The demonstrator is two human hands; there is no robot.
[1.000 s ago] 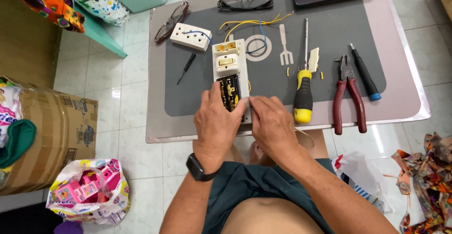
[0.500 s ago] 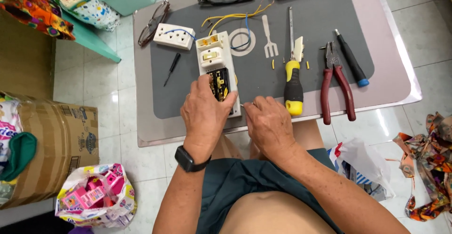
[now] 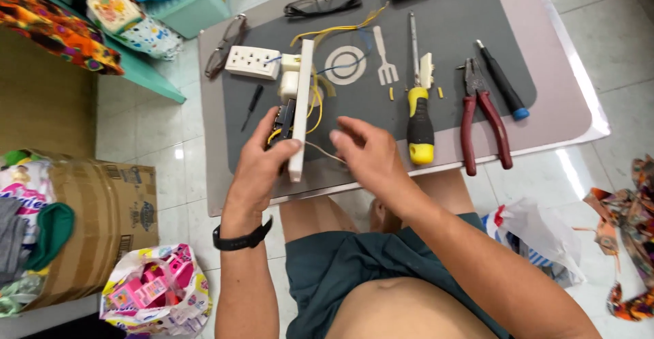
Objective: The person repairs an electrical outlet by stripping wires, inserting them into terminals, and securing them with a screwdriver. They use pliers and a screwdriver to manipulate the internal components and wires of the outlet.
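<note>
My left hand grips an opened white power strip and holds it tilted up on its long edge over the dark grey mat. Yellow and black wiring shows inside its open face. My right hand is just right of the strip, fingers partly curled, pinching or touching a thin pale wire that runs out of the strip's lower end. A black watch sits on my left wrist.
On the mat lie a white socket block, a small black screwdriver, a yellow-handled screwdriver, red pliers, a blue-tipped pen tool, a white fork, a tape ring and two pairs of glasses. Boxes and bags crowd the floor at left.
The power strip lay flat on the mat under both hands; now my left hand has tipped it up on edge, and my right hand has come off it toward the loose wire.
</note>
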